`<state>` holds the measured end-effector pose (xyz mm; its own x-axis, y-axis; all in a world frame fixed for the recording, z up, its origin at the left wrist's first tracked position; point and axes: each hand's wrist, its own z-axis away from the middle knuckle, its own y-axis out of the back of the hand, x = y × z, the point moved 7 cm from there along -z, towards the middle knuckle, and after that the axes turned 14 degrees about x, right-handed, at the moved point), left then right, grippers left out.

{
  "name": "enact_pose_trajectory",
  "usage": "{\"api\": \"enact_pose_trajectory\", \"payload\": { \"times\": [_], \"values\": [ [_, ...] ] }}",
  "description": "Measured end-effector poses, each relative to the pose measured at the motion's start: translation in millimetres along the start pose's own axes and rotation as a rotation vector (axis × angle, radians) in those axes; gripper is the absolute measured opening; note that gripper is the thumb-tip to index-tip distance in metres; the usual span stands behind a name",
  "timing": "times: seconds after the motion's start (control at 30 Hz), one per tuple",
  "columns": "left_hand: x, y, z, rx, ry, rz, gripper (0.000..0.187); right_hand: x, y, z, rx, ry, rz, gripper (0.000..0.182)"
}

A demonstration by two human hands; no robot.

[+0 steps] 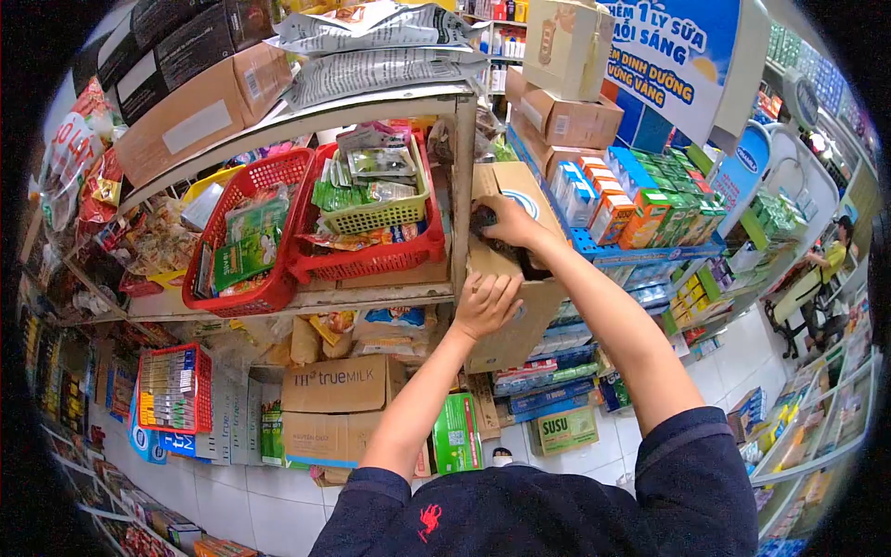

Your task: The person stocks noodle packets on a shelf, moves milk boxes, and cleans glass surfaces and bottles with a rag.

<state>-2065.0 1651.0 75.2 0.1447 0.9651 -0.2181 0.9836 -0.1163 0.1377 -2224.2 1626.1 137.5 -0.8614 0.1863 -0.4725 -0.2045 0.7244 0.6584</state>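
Note:
A tall brown cardboard box (520,320) stands against the right end of the metal shelf, its top partly open. My left hand (487,304) lies on the front upper edge of this box, fingers spread and holding nothing. Over the box's opening, my right hand (510,226) has its fingers curled round something dark. What that dark thing is I cannot make out, and part of it is hidden by the fingers and the box flap.
Red baskets (304,162) of packets sit on the shelf (371,104) to the left. Milk cartons (613,215) fill a blue rack at right. Below are a TH true MILK box (334,383) and a SUSU box (566,429). A person (832,255) is at far right.

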Motion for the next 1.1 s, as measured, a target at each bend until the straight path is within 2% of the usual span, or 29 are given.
{"api": "enact_pose_trajectory", "payload": {
  "times": [0.1, 0.17, 0.2, 0.37, 0.43, 0.5, 0.6, 0.77, 0.83, 0.9, 0.97, 1.1],
  "values": [
    [0.3, -2.1, 1.9, 0.016, -0.002, -0.013, 0.036, 10.8, -4.7, -21.8, 0.038, -0.063, -0.020, 0.046],
    [1.4, -0.3, 2.1, 0.014, 0.000, -0.021, 0.035, 21.3, -10.4, -38.8, 0.047, -0.033, 0.141, 0.045],
    [1.7, 0.1, 2.5, 0.010, -0.004, -0.011, 0.035, 33.3, -15.3, -45.7, -0.010, -0.119, 0.176, 0.044],
    [0.6, -3.9, 4.5, 0.004, 0.004, -0.013, 0.033, 78.9, -36.2, -89.8, 0.050, -0.103, 0.151, 0.045],
    [0.0, -5.5, 4.0, 0.004, -0.015, -0.018, 0.031, 101.5, -47.6, -104.7, 0.140, -0.004, 0.192, 0.043],
    [1.1, -4.0, 3.3, 0.008, -0.013, -0.057, 0.030, 113.0, -51.3, -111.8, 0.227, -0.023, 0.166, 0.039],
    [0.4, -3.2, 2.3, 0.019, 0.007, -0.033, 0.029, 89.6, -36.9, -111.3, 0.104, -0.153, 0.386, 0.037],
    [0.9, -4.8, 4.2, 0.021, 0.015, -0.039, 0.032, 66.3, -31.1, -80.8, 0.115, -0.083, 0.287, 0.035],
    [1.2, -6.9, 7.6, 0.013, 0.000, -0.063, 0.033, 50.3, -28.2, -63.8, 0.241, 0.219, 0.216, 0.040],
    [2.4, -7.5, 8.4, -0.017, -0.005, -0.090, 0.036, 35.1, -29.6, -45.2, -0.032, -0.044, 0.188, 0.039],
    [1.3, -5.6, 4.6, -0.043, 0.018, -0.038, 0.039, 16.7, -25.2, -24.6, -0.001, 0.027, 0.183, 0.038],
    [-4.5, 5.4, -1.4, -0.003, 0.133, 0.197, 0.040, 4.9, -20.1, 4.7, -0.106, -0.043, 0.216, 0.037]
  ]
}}
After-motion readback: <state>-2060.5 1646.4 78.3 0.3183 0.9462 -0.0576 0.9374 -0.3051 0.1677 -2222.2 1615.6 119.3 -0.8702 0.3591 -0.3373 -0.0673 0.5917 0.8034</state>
